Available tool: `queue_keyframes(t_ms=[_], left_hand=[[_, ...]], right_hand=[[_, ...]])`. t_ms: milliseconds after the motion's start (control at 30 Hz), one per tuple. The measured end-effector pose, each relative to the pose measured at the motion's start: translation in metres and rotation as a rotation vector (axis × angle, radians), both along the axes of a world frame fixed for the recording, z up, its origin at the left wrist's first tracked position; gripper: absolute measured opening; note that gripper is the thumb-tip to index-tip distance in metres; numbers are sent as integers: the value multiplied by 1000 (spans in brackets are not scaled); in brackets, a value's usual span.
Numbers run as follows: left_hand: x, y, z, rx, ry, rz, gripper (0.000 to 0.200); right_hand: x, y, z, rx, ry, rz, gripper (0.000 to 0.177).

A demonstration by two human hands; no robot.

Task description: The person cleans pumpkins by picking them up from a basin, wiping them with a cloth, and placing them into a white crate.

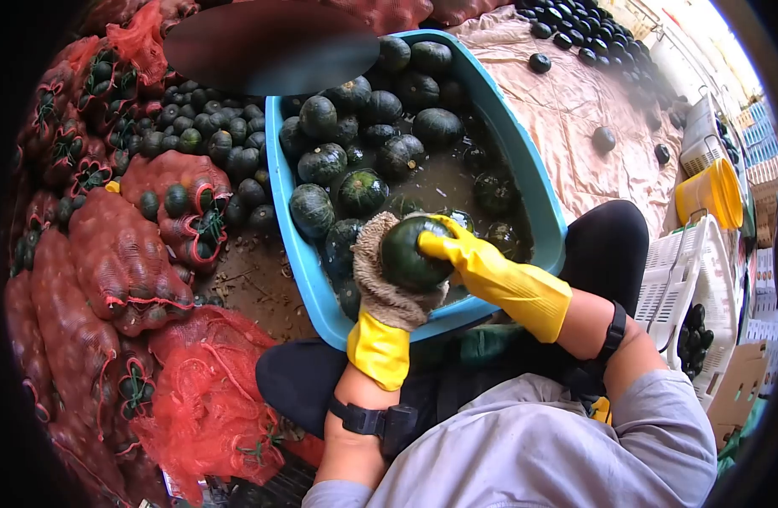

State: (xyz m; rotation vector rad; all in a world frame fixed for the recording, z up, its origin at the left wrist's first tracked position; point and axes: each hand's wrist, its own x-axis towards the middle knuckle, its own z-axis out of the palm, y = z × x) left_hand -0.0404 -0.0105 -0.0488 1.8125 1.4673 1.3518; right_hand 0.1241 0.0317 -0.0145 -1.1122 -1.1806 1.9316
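Note:
Over the near end of a blue tub [368, 332], a dark green kabocha squash [413, 254] is held between my two gloved hands. My left hand [389, 300], in a yellow rubber glove, is wrapped in a brown terry cloth [374, 245] that cups the squash from the left and below. Its fingers are hidden by the cloth. My right hand [452, 245], also in a yellow glove, grips the squash's right side with its fingers closed on it. Several more kabocha squashes [363, 191] float in the tub's murky water [435, 182].
Red mesh sacks [118, 254] filled with squash are piled on the left, with loose squash [204, 127] beside them. A tan sheet [567, 118] with squash on it lies at the upper right. A yellow bucket [709, 195] and white crates [673, 271] stand on the right.

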Motion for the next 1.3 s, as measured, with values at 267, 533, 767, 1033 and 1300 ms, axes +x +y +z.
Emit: queue_keyframes(t_ms=[267,533,767,1033,1300], left_hand=[[-14,18,60,42,200,-28,71],[9,11,36,-14,149,163,84],[-34,13,43,81,118,-103,98],[1,8,46,13,77,129,94],[-24,20,48,121,484,-77,92]], right_hand=[[2,4,27,780,-632,204,86],[-23,-12,-11,-122,117,-312,64],[14,4,60,220,-272,235,78],[7,16,3,6,-145,12,66],[15,7,30,205,156,244,82]])
